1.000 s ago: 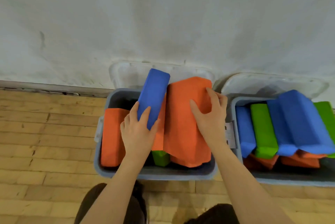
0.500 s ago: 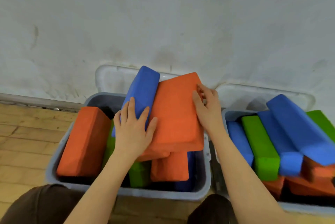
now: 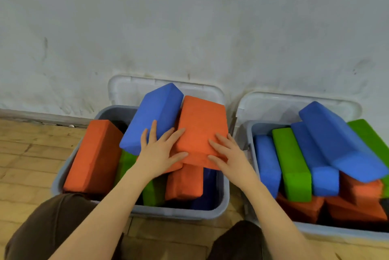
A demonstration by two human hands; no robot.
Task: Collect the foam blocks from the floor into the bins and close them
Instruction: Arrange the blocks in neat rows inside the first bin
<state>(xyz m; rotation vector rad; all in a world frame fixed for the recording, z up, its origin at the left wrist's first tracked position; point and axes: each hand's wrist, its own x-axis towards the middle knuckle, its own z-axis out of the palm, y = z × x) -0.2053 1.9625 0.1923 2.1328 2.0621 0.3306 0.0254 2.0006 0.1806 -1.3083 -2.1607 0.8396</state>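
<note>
Both hands lie flat with straight fingers, gripping nothing: the left hand (image 3: 156,152) spans the blue block (image 3: 152,117) and the orange block (image 3: 202,131), the right hand (image 3: 228,154) presses the orange block's near corner. Both blocks are matte foam bricks, tilted atop the pile in the left bin (image 3: 179,212), its lid (image 3: 126,89) open against the wall.

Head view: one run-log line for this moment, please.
hands: left hand, right hand flat on top orange block | left bin: overfull | lids: open

The right hand (image 3: 233,154) slid from the orange block's (image 3: 202,129) far edge to its near corner.
</note>
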